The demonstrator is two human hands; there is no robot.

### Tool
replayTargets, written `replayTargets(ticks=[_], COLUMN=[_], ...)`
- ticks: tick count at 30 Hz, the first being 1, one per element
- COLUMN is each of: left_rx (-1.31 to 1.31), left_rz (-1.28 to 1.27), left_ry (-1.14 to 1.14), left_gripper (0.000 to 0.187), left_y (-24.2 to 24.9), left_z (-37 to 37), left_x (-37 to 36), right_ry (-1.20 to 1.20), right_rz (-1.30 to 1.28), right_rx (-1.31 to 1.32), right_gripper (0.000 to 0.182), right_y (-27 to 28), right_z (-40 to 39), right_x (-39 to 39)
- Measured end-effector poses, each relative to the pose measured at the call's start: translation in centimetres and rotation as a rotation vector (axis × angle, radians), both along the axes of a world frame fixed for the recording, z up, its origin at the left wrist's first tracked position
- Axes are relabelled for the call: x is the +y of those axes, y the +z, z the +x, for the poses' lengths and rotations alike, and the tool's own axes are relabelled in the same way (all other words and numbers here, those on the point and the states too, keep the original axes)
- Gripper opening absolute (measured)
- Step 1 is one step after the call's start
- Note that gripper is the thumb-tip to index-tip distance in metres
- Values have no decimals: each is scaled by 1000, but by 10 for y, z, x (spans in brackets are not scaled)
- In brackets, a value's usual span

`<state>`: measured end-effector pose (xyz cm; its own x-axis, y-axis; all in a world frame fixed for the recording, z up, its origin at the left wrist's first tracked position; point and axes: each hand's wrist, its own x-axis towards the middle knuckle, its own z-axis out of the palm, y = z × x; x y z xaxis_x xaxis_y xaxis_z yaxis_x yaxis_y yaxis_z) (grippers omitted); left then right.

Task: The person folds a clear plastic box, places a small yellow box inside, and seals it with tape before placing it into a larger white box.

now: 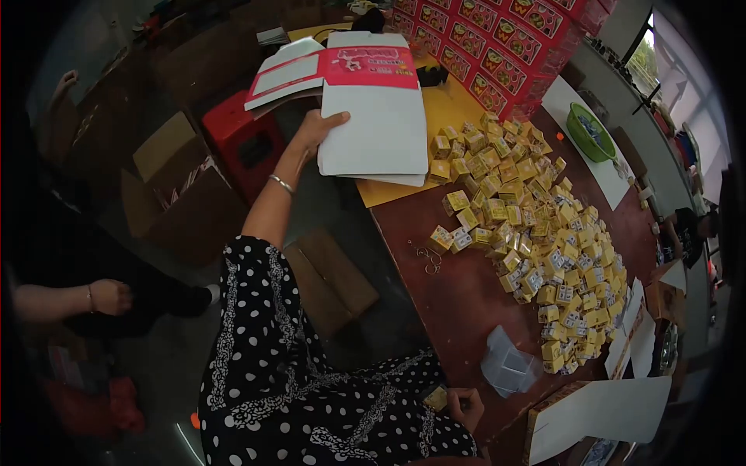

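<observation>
My left hand (316, 130) grips the near left edge of a stack of flat white and pink cardboard sheets (373, 128), which lies partly over a yellow sheet (388, 193) at the table's far left corner. Low in the view, my right hand (466, 408) is by my lap at the table's edge, its fingers curled beside a small yellow box (437, 398); whether they hold it is hard to tell. A large heap of small yellow boxes (536, 217) covers the middle of the brown table (458, 299). Near the heap lie scissors (429, 260) and a clear plastic tray (509, 363).
Stacked pink boxes (497, 50) rise at the back. A green basket (590, 132) stands at the right. On the left are a red stool (245, 144), open cartons (190, 194) and another person's hand (111, 297). White card (598, 415) lies at the lower right.
</observation>
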<state>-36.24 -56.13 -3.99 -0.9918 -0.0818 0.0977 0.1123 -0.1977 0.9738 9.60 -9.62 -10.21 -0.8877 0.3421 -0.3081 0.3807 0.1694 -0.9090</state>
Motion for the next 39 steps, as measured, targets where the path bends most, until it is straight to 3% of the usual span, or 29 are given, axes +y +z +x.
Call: replayTargets(ticks=[3, 8, 10, 11, 12, 13, 14, 16, 19, 22, 23, 24, 25, 26, 27, 29, 31, 34, 36, 37, 39], left_rx=[-240, -356, -137, -283, -367, -462, -541, -639, -753, -833, -853, -819, -490, -980, -522, -840, -921, -841, -805, -805, -328], left_rz=[-42, 23, -309, -459, -446, -531, -623, -814, -1114, -1398, -1492, -1592, -1573, -1537, -1681, -1542, -1560, -1458, -1700, -1702, -1742], left_ry=[-115, -246, -205, -232, -239, -277, -329, -431, -593, -717, -749, -805, -1010, -1006, -1165, -1447, -1643, -1645, -1743, -1747, -1910], left_gripper=[48, 53, 54, 47, 47, 46, 44, 40, 35, 30, 29, 17, 18, 18, 43, 36, 31, 26, 34, 34, 37], left_y=[-53, -102, -116, -113, -121, -176, -199, -208, -194, -148, -119, -136, -270, -227, -356, -272, -267, -274, -254, -255, -256], left_z=[-40, -79, -99, -105, -150, -142, -117, -85, -26, 48, 100, 132, 154, 182, 206, 248, 289, 340, 353, 356, 363], left_x=[14, 20, 16, 14, 0, -18, -21, -19, -11, 4, 45, 58, 21, 63, 38, 95, 135, 169, 191, 192, 194], right_ry=[12, 19, 76, 60, 38, 62, 73, 113, 170, 145, 176, 204, 208, 203, 193, 172, 161, 151, 157, 154, 153], right_rz=[-17, -137, -58, -67, -72, -70, -74, -86, -154, -95, -67, -39, -41, -62, -82, -80, -79, -64, -47, -49, -15], right_rx=[26, 73, 129, 83, 41, 23, 15, -8, 2, 23, 13, 4, 12, 20, 29, 58, 77, 80, 136, 135, 142], right_gripper=[14, 12, 11, 11, 11, 11, 11, 10, 5, 4, 4, 4, 4, 4, 5, 5, 5, 6, 6, 6, 6], right_y=[5, 1, -3, 0, 3, 5, 5, 5, 0, -5, -1, 1, 1, 0, 0, 0, -2, -8, -10, -8, -3], right_z=[-3, 0, -3, -3, -3, -5, -3, -4, 3, 5, 2, 1, 1, 2, 4, 5, 12, 21, 27, 29, 32], right_x=[-3, 1, 4, 3, 3, 5, 5, 11, 18, 23, 23, 24, 25, 26, 26, 24, 27, 37, 40, 40, 40])
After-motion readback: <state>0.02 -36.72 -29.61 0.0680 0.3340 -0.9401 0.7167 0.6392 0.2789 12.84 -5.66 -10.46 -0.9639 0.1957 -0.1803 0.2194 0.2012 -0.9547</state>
